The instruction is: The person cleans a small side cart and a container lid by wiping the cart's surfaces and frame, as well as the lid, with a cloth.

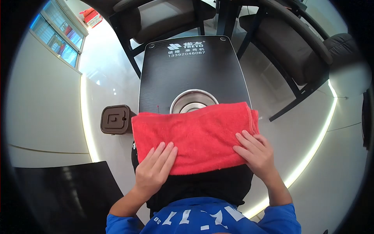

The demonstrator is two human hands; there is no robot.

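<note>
A folded red towel [194, 136] lies spread across my lap and the near edge of a small black table [187, 74]. My left hand [154, 167] rests flat on the towel's lower left part, fingers stretched out and pointing up. On the towel's right side lies my right hand [255, 152], its fingers extended over the cloth near the folded edge. Just beyond the towel sits a round metal bowl [179, 100], its near side covered by the cloth.
Left of the table stands a brown lidded bin [115, 119] on the shiny floor. Dark padded chairs stand beyond the table, one at the back left [167, 23] and one at the right [288, 46]. A black surface [66, 191] fills the lower left.
</note>
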